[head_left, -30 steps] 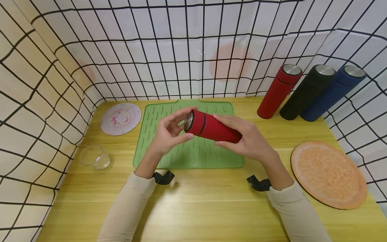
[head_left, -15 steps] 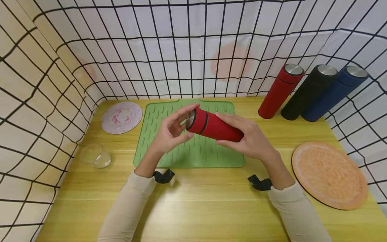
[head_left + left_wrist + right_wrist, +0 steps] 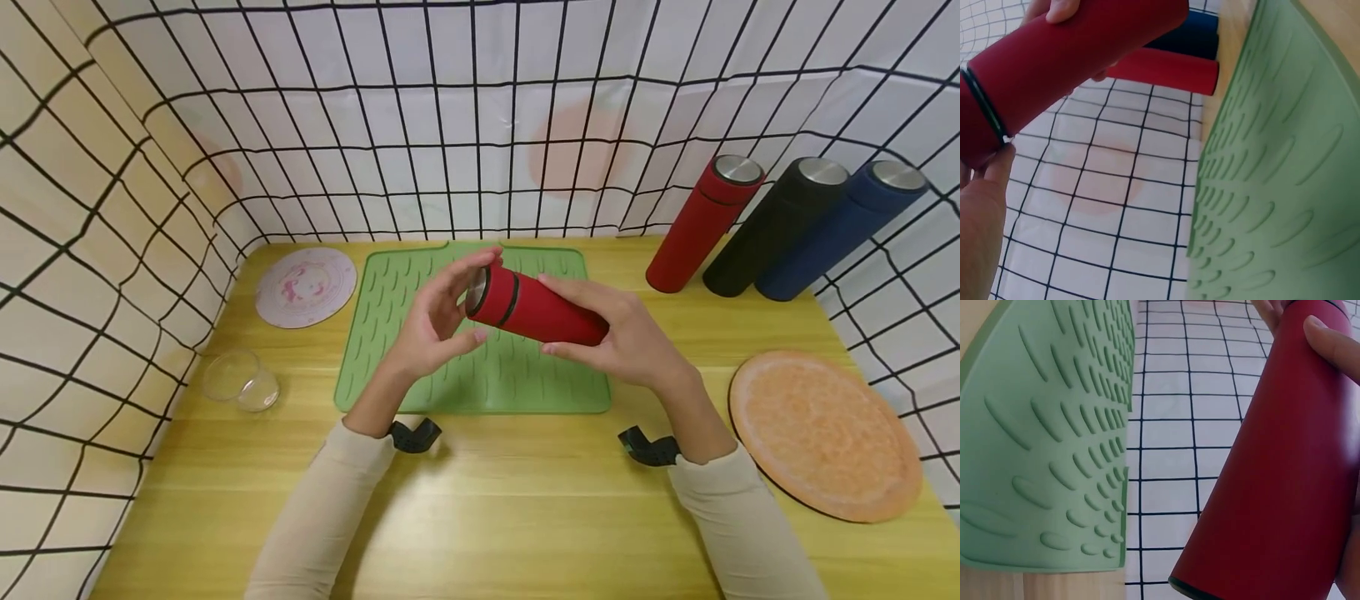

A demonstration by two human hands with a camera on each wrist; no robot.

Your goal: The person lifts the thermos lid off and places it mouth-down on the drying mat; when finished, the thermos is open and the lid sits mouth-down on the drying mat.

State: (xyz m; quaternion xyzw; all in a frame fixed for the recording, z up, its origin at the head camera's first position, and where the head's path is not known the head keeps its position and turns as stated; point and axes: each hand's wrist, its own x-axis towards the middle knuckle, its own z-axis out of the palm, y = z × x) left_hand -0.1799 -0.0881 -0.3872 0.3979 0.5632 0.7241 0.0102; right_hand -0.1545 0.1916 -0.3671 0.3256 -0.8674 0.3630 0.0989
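Observation:
A red thermos flask [image 3: 555, 310] with a steel-topped cap [image 3: 477, 292] is held tilted above the green ridged mat [image 3: 420, 367], cap end to the left and higher. My right hand [image 3: 618, 333] grips its body, thumb on the near side and fingers on the far side. My left hand [image 3: 431, 325] curves around the cap, and in the left wrist view a fingertip [image 3: 1002, 159] touches near the black ring. Below the cap lies the left thumb; I cannot tell in the head view whether it touches. In the right wrist view the flask body [image 3: 1279, 469] fills the right side.
A red flask [image 3: 705, 225], a black flask [image 3: 776, 229] and a blue flask [image 3: 840, 233] stand at the back right. An orange round mat [image 3: 825, 433] lies at right, a pink round mat [image 3: 306, 287] at back left. A clear glass [image 3: 243, 382] is at left.
My left fingers have shifted slightly up and to the right around the cap. The flask stays tilted in my right hand. The whole head view has shifted a little.

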